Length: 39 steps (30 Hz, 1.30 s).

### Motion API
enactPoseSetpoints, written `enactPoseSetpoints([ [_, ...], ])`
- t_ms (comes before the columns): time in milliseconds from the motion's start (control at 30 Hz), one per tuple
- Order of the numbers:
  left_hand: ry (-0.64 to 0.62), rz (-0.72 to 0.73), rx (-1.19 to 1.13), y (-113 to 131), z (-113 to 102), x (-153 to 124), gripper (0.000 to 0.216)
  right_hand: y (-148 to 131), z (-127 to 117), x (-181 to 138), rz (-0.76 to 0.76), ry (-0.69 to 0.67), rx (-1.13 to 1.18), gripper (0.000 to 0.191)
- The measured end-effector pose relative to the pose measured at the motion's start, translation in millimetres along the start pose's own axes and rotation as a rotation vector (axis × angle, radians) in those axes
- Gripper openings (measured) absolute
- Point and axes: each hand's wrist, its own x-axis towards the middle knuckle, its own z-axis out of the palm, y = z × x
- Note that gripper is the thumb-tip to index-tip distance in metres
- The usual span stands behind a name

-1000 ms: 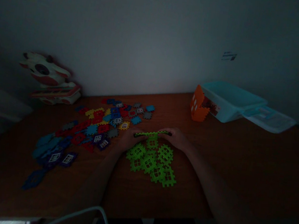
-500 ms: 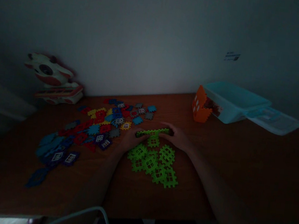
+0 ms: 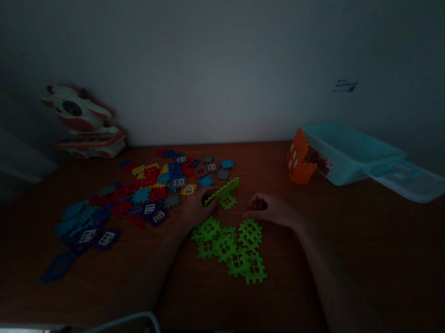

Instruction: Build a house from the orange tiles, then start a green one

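Observation:
My left hand [image 3: 197,207] is closed on the left end of a joined strip of green building tiles [image 3: 225,189], which stands on edge and slants up to the right. Another green window tile [image 3: 228,202] lies low beside the strip; whether it is attached I cannot tell. To the right, my right hand [image 3: 275,210] is off the tiles, its fingers curled with a gap between them and the thumb, and nothing visible in it. Nearer my body lies a loose pile of green window tiles [image 3: 225,246], in front of both hands.
Mixed red, blue, yellow and grey tiles [image 3: 140,195] spread across the left of the wooden table [image 3: 284,295]. A cow-shaped toy keyboard [image 3: 90,139] stands at the back left. At the back right are an orange tile assembly [image 3: 300,164] and a light-blue bin [image 3: 345,166]. A pale cable [image 3: 127,318] crosses the front.
My right hand has let go of the green strip and moved right. In my left hand the strip has turned, its right end now pointing up and away.

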Motion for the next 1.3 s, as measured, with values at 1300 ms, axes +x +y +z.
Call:
enactPoseSetpoints([
  [1300,-0.449,0.540,0.413,35.2,-42.2,-23.4,0.031,12.8,23.7,19.0,0.048,0.276,0.666,0.042],
])
